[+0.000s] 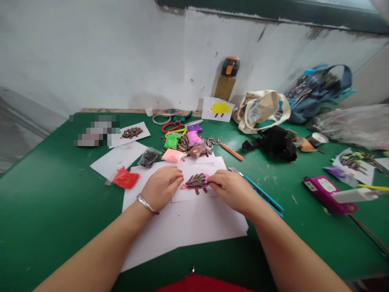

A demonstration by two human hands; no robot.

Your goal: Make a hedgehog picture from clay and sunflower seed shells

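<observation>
Bare forearms [288, 247] are being reached over white card [183, 197], where a seed-covered hedgehog [197, 181] is being touched at its rear by the pinching right hand [232, 187], contents hidden; beside its snout, the left hand [162, 184] is being held curled, grip unclear. Gentle, even pressure is being called for.
</observation>
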